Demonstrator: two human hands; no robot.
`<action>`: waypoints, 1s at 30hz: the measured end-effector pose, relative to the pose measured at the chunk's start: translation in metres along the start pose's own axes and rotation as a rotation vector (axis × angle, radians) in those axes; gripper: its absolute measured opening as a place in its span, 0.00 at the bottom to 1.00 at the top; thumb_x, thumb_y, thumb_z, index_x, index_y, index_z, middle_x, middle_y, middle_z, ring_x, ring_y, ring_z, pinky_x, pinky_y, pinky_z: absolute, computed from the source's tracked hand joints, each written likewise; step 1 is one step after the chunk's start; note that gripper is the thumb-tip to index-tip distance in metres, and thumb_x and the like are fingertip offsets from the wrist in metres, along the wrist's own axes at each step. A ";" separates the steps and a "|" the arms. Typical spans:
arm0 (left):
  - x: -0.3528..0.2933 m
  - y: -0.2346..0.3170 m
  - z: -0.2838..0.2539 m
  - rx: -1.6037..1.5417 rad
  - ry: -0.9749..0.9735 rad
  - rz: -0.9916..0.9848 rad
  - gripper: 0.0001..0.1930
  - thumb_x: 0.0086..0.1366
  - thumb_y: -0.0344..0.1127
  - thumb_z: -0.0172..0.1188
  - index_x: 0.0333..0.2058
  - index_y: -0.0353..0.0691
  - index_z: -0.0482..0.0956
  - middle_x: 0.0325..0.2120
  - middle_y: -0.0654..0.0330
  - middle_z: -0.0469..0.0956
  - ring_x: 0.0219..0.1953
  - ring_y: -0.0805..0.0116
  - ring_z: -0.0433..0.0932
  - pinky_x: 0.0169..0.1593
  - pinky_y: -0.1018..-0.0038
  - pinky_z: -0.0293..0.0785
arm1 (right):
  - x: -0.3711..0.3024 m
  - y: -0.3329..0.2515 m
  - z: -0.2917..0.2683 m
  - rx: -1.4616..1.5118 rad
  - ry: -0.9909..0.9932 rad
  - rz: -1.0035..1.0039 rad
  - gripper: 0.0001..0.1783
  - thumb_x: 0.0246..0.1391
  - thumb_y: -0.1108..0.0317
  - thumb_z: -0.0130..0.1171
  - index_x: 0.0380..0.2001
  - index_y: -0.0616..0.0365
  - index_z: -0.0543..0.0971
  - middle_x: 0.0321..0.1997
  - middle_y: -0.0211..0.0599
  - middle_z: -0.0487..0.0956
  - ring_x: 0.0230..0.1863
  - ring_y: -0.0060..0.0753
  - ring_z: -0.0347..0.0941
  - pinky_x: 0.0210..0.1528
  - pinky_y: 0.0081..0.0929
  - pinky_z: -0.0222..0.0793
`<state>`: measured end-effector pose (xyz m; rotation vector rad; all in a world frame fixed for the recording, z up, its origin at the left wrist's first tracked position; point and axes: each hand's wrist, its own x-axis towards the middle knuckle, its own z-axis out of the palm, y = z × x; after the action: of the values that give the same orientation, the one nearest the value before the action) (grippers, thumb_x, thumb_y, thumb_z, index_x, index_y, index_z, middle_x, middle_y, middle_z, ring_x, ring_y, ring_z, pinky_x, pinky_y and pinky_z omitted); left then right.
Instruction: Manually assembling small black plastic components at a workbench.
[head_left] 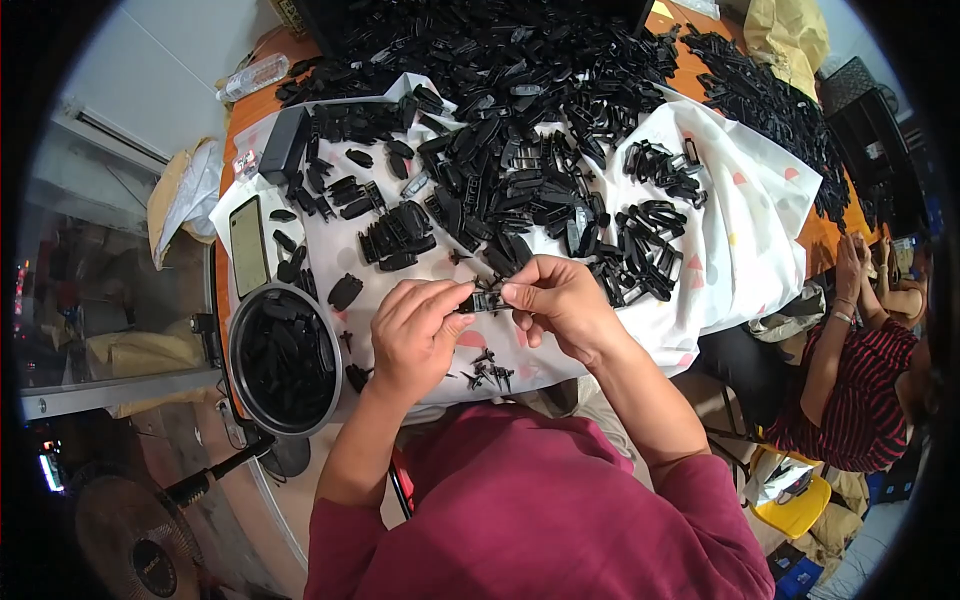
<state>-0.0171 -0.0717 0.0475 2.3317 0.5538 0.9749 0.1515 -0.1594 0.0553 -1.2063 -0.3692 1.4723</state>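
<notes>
My left hand (412, 330) pinches one end of a small black plastic part (484, 301), a narrow frame with openings along it. At its other end, the thumb and fingers of my right hand (568, 308) close on the same part. Just beyond my hands lies a heap of similar black plastic pieces (480, 195) on a white patterned cloth (745, 215). A few tiny dark pieces (488, 372) are scattered on the cloth below the held part. Fingertips hide much of what I hold.
At left stands a round metal bowl (240, 385) of black parts, near a phone (249, 247) and a dark box (286, 146). A clear bottle (254, 78) lies at the far left. A fan (150, 550) is lower left; another person (850, 380) sits at right.
</notes>
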 end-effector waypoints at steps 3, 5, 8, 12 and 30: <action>-0.019 0.005 0.016 -0.811 0.086 -0.637 0.14 0.50 0.24 0.62 0.39 0.35 0.76 0.34 0.56 0.76 0.32 0.72 0.75 0.36 0.79 0.71 | -0.001 0.003 0.006 0.064 -0.023 0.047 0.06 0.49 0.75 0.58 0.23 0.64 0.72 0.18 0.31 0.71 0.15 0.18 0.67 0.13 0.15 0.67; -0.021 0.006 0.033 -0.995 0.276 -0.658 0.14 0.50 0.24 0.62 0.38 0.34 0.76 0.34 0.56 0.77 0.32 0.69 0.76 0.34 0.77 0.71 | -0.005 0.008 0.019 0.077 0.088 -0.110 0.06 0.49 0.73 0.58 0.24 0.64 0.72 0.18 0.34 0.72 0.16 0.21 0.69 0.13 0.17 0.67; -0.022 -0.003 0.029 -0.321 0.098 -0.330 0.14 0.50 0.24 0.62 0.38 0.34 0.76 0.34 0.56 0.77 0.32 0.67 0.76 0.34 0.76 0.71 | -0.005 0.015 0.011 -0.064 0.136 -0.202 0.06 0.49 0.74 0.58 0.24 0.64 0.72 0.18 0.33 0.72 0.15 0.20 0.68 0.14 0.17 0.67; -0.014 -0.005 0.013 0.065 0.026 0.034 0.14 0.52 0.25 0.61 0.40 0.34 0.76 0.34 0.57 0.77 0.33 0.67 0.76 0.37 0.77 0.71 | -0.006 0.015 0.005 -0.111 0.135 -0.168 0.06 0.48 0.75 0.58 0.26 0.64 0.72 0.18 0.32 0.72 0.16 0.19 0.68 0.14 0.16 0.67; 0.006 -0.037 0.066 -0.813 0.176 -0.777 0.08 0.62 0.36 0.51 0.33 0.37 0.71 0.24 0.64 0.73 0.30 0.76 0.71 0.36 0.78 0.66 | 0.000 0.061 -0.017 -0.288 0.216 -0.306 0.10 0.50 0.71 0.57 0.34 0.64 0.70 0.27 0.33 0.75 0.25 0.20 0.71 0.26 0.16 0.68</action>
<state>0.0295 -0.0619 -0.0113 1.1650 0.8430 0.8000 0.1320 -0.1850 0.0005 -1.4504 -0.6042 1.0385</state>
